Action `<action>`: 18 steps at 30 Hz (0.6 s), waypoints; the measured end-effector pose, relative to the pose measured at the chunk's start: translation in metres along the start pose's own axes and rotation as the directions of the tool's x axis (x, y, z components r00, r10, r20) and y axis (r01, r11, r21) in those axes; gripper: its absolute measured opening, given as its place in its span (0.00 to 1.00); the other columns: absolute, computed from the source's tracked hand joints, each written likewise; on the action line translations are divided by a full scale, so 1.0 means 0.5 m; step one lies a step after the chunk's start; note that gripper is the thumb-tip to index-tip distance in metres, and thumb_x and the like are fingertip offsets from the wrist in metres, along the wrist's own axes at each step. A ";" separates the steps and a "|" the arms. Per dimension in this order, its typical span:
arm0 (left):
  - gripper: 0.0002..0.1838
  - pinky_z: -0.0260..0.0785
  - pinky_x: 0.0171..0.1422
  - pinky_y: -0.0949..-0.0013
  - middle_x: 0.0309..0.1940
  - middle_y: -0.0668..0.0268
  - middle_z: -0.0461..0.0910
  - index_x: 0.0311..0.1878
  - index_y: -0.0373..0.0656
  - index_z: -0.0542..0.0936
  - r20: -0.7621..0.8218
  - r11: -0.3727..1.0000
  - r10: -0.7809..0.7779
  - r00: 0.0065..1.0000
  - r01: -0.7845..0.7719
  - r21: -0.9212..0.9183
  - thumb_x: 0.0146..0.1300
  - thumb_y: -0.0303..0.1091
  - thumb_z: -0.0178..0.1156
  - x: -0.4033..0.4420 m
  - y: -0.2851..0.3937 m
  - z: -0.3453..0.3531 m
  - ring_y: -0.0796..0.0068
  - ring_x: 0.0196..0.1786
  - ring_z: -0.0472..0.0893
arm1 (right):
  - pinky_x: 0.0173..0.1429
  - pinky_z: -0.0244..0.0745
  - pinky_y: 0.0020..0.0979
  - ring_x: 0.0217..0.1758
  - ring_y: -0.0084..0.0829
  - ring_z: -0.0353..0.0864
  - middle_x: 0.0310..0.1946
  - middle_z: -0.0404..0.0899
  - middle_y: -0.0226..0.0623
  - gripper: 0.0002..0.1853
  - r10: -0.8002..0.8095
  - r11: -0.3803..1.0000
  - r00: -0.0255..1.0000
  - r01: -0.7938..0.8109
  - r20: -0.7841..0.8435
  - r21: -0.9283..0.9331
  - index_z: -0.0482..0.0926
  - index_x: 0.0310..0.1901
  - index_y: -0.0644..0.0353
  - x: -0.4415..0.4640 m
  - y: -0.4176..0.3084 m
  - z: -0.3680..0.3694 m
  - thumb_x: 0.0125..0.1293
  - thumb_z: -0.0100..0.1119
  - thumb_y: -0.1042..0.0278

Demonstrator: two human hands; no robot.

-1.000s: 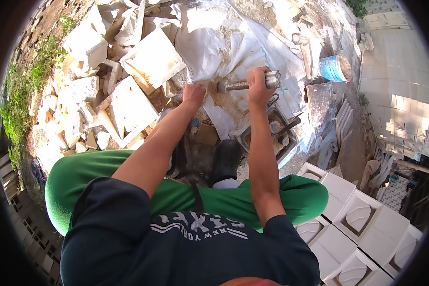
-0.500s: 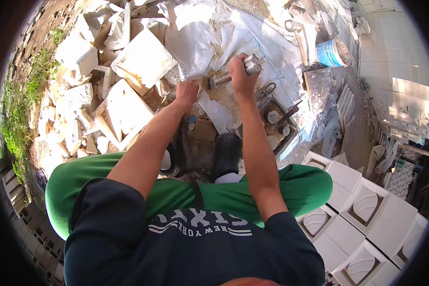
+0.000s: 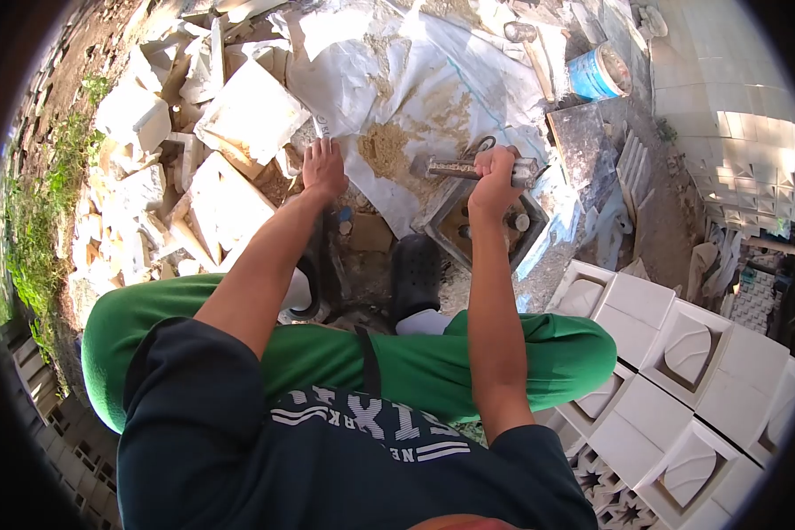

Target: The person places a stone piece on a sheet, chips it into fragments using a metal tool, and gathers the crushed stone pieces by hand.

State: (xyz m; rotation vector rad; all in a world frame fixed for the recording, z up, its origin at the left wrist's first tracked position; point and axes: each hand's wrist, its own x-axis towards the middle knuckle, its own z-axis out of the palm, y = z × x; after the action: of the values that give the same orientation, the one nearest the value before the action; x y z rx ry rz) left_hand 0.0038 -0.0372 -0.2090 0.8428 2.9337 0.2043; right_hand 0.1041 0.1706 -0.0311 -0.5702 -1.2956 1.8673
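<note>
My right hand (image 3: pixel 496 177) is closed round a metal tool (image 3: pixel 455 167) with a flat blade to the left and a thick, crusted grey end to the right. It is held above a dark square tray (image 3: pixel 439 231) that has small items in it. My left hand (image 3: pixel 324 168) lies with its fingers apart at the left edge of the white sheet (image 3: pixel 393 196), beside broken pale slabs. Between the hands, a patch of sandy material (image 3: pixel 382 150) is spread on the sheet.
Broken white pieces (image 3: pixel 230 199) are heaped on the left. A blue bucket (image 3: pixel 596 74) lies tilted at the upper right, near a dark board (image 3: pixel 581 141). Square white blocks (image 3: pixel 642 415) stand in rows at the lower right. My dark shoe (image 3: pixel 414 274) is below the sheet.
My right hand has swung the tool right, away from the sandy patch and over the tray. My left hand has moved slightly left, and its fingers have spread from a closed shape.
</note>
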 end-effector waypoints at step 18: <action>0.37 0.42 0.76 0.56 0.69 0.45 0.53 0.68 0.29 0.53 -0.026 0.938 0.096 0.995 -0.099 -0.332 0.62 0.43 0.49 0.087 0.161 0.172 0.52 0.73 0.50 | 0.46 0.73 0.38 0.24 0.26 0.67 0.16 0.64 0.31 0.11 -0.133 0.980 0.986 0.116 -0.098 -0.163 0.62 0.18 0.59 -0.071 0.001 -0.080 0.58 0.43 0.76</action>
State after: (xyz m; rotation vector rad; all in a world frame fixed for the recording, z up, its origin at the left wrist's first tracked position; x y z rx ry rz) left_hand 0.0187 0.0626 -0.2838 0.9315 2.7480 0.6902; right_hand 0.1539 0.1652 -0.0490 -0.6479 -1.3820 1.6201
